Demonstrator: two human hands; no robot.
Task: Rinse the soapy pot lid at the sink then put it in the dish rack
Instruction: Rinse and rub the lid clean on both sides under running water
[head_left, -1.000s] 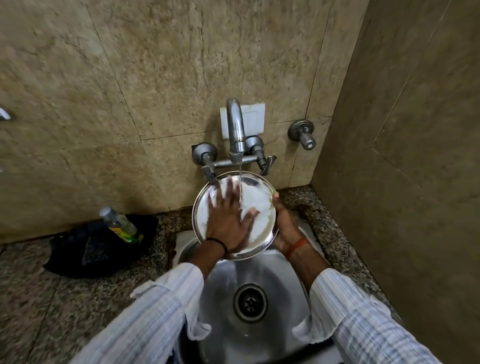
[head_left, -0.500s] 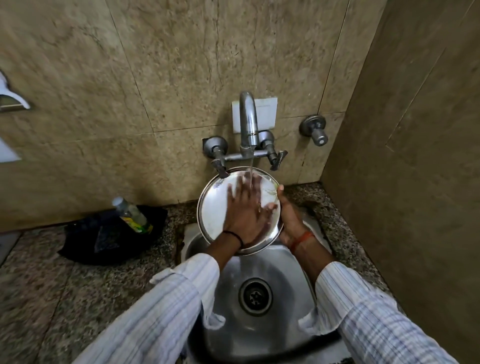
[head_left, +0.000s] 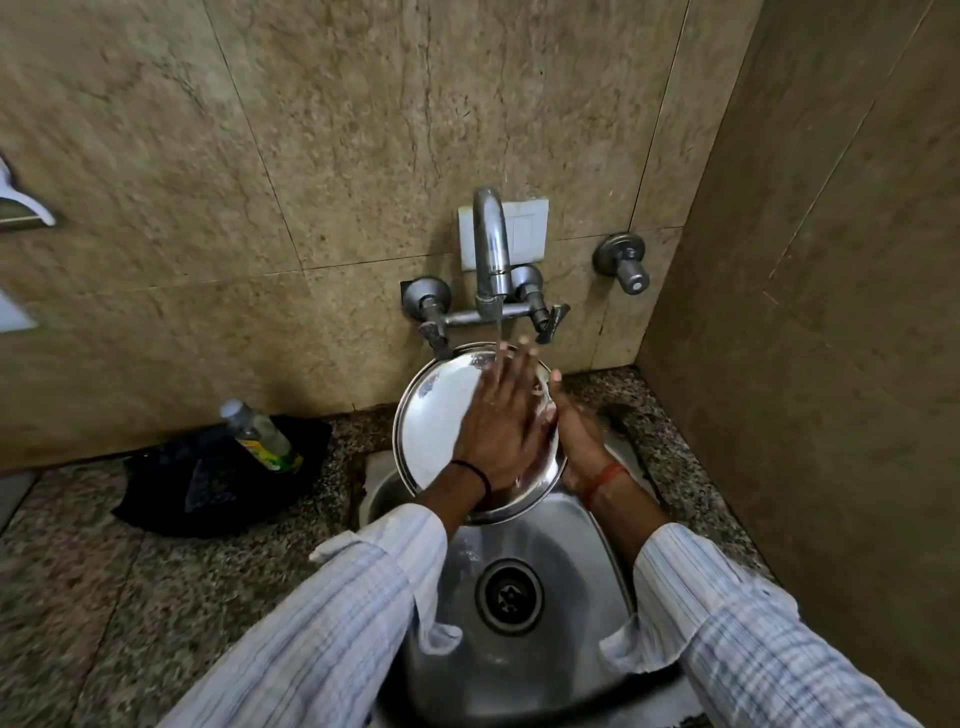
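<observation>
A round steel pot lid (head_left: 434, 415) is held tilted over the steel sink (head_left: 566, 540), right under the running tap (head_left: 491, 249). My right hand (head_left: 576, 436) grips the lid's right rim from behind. My left hand (head_left: 501, 421) lies flat on the lid's face with fingers spread, and the water stream falls on its fingertips. The lid's left part shines wet and bare of foam. A little foam shows at the right rim by my thumb. No dish rack is in view.
A black cloth (head_left: 171, 478) lies on the speckled granite counter (head_left: 78, 597) left of the sink, with a small clear bottle (head_left: 260, 434) on it. A second wall valve (head_left: 623, 262) sticks out right of the tap. A tiled side wall (head_left: 805, 364) closes the right.
The white foam that covered the lid has washed off almost everywhere. My left hand has slid right and up across the lid into the stream. The camera has shifted a little.
</observation>
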